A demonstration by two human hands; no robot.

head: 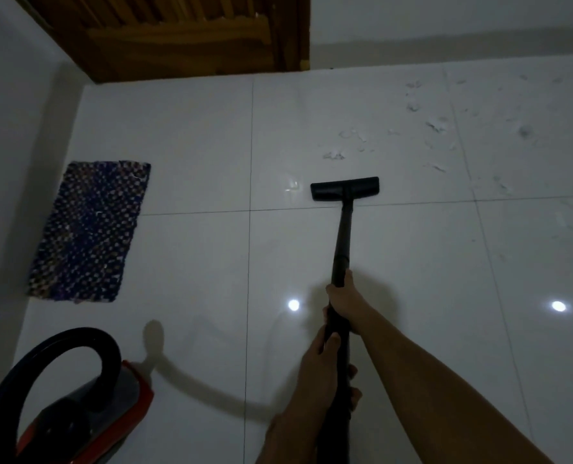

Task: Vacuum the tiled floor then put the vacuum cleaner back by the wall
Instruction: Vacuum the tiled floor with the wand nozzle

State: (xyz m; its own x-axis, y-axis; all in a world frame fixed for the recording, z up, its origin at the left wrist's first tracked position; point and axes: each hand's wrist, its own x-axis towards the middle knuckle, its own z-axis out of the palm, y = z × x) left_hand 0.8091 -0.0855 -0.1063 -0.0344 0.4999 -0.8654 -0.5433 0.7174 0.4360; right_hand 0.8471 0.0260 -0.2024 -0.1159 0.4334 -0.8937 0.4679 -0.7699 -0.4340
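Note:
A black vacuum wand runs from my hands down to a flat black floor head resting on the white tiled floor. My right hand grips the wand higher up its length. My left hand grips it closer to me. The red and black vacuum body sits on the floor at the lower left, with its black hose arching above it. White scraps of debris lie scattered on the tiles beyond and to the right of the floor head.
A blue patterned mat lies on the left by the white wall. A wooden door stands at the far side, with another white wall to its right. Ceiling lights reflect in the glossy tiles.

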